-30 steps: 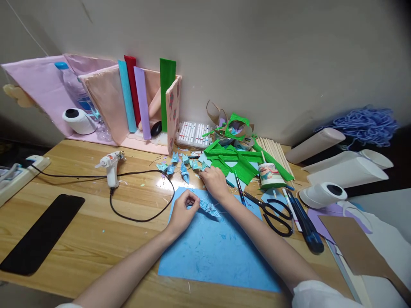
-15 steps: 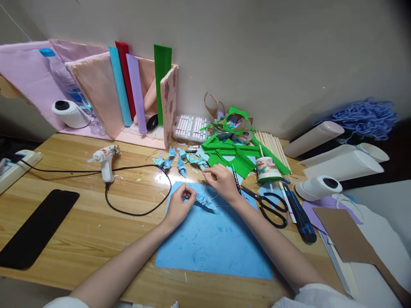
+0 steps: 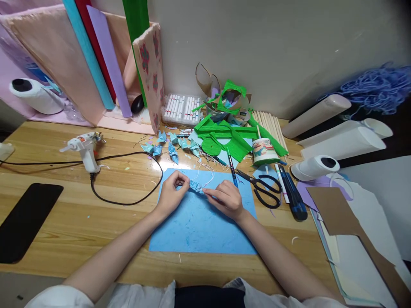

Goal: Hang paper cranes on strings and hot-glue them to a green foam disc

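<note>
A small folded blue paper crane (image 3: 195, 186) sits between my two hands above a blue paper sheet (image 3: 205, 226) on the wooden table. My left hand (image 3: 171, 194) pinches its left end with fingers closed. My right hand (image 3: 226, 199) pinches the crane's right side, fingers pressed together, and thin white thread (image 3: 207, 171) loops up from there. Several more little blue folded cranes (image 3: 170, 149) lie in a row just beyond the sheet.
Glue gun (image 3: 84, 147) with black cord at left, a black phone (image 3: 25, 220) beyond it. Scissors (image 3: 261, 188), pens (image 3: 290, 194), a tape roll (image 3: 263, 152), green paper scraps (image 3: 224, 143), a marker box (image 3: 181, 109) and wooden sticks (image 3: 271, 128) lie behind and right. White rolls (image 3: 340, 145) and cardboard (image 3: 346, 224) at right.
My right hand came back from the pile of small cranes near the green scraps to the crane held by my left hand, trailing thread. The view tilted down and closer.
</note>
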`<state>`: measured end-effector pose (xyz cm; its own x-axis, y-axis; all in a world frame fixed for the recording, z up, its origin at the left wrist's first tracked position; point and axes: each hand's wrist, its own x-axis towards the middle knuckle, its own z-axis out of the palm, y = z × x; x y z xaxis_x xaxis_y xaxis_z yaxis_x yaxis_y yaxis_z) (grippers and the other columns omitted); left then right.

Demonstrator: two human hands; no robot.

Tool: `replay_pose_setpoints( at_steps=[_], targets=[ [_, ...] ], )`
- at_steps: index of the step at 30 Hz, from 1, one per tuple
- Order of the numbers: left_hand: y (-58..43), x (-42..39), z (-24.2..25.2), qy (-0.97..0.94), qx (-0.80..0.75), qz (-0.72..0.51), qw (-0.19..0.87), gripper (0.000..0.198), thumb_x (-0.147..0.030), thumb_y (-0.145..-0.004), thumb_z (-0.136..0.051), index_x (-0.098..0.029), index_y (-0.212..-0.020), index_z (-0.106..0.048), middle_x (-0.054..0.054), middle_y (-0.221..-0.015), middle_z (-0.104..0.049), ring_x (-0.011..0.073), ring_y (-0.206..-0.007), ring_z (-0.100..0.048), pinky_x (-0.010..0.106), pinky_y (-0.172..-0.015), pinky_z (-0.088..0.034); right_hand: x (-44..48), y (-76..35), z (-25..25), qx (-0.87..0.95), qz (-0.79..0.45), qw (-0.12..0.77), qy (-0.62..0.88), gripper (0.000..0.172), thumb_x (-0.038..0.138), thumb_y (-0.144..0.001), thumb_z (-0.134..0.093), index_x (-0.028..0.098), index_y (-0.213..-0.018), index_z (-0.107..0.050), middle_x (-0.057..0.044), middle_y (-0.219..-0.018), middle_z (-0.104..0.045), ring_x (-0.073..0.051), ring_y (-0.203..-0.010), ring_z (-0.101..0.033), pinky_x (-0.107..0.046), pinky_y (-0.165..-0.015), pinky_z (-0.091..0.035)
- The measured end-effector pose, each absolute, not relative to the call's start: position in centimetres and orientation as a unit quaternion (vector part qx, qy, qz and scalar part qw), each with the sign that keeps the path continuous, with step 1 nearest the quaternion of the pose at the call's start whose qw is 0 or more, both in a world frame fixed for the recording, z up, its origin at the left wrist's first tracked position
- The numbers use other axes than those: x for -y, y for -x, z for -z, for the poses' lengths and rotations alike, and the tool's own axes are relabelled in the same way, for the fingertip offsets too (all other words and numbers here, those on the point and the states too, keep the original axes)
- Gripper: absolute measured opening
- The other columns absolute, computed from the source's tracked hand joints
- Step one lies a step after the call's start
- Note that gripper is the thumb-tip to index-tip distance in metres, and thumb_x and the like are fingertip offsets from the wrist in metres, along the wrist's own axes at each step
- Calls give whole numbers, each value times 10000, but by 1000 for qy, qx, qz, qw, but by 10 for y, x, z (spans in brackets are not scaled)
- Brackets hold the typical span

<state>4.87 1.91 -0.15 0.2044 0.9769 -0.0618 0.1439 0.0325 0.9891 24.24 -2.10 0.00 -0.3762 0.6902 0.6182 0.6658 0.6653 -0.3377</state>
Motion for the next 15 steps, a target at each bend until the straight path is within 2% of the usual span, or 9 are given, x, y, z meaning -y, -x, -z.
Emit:
replay_pose_setpoints(
  at_steps=[15],
  targets=[
    [-50,-17,1,-599,-484,-383,510,103,-234,-799,-546,-167,-727,-513,-17,-706,-545,99,-680,-533,224,-673,-437,21,-241,1,870,95,313,370,138,172,-830,-597,143,-942,-672,3,-519,-498,-135,-563,-356,-285,-546,-257]
  ],
)
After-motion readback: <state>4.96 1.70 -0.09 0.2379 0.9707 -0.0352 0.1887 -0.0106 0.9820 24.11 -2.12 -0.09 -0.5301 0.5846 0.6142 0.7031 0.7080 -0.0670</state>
